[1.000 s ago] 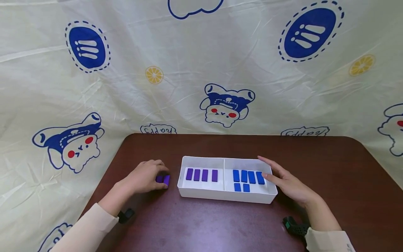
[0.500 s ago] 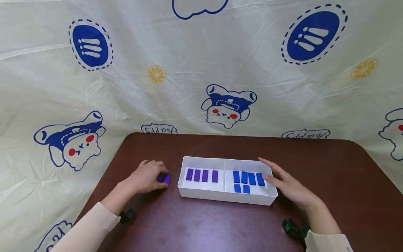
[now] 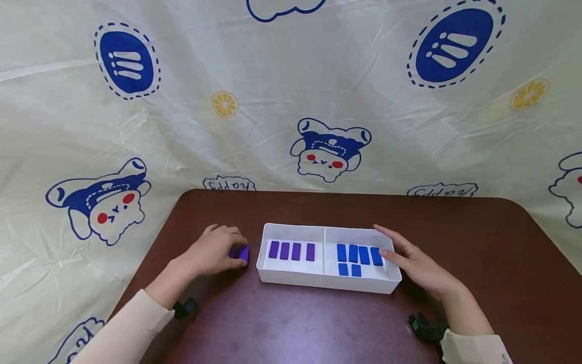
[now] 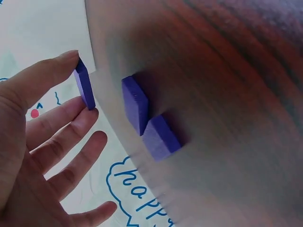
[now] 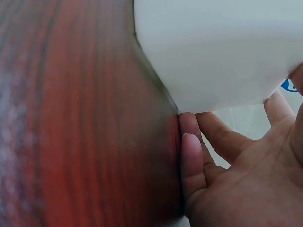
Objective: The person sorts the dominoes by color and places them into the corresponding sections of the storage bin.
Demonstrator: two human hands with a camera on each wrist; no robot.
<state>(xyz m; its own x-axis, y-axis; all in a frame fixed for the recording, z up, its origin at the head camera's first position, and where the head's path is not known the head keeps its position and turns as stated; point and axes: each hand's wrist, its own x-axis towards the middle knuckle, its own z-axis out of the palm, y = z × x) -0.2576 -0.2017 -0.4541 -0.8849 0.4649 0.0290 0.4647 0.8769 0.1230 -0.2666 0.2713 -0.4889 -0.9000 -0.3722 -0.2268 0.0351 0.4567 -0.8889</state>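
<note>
My left hand pinches a small flat purple block between thumb and fingertips, left of the white divided box. In the left wrist view, two more purple blocks lie on the table beside that hand, close together. Several purple blocks stand in a row in the box's left compartment. Its right compartment contains several blue blocks in two rows. My right hand grips the box's right end, thumb over the rim and fingers along the outside wall, as the right wrist view shows.
The brown wooden table has rounded far corners. Behind it hangs a pale printed cloth with cartoon figures. A dark strap is on the right wrist, another on the left.
My left hand has moved slightly up and to the right, carrying the pinched purple block. The right hand stays on the box, and the blocks inside are unchanged.
</note>
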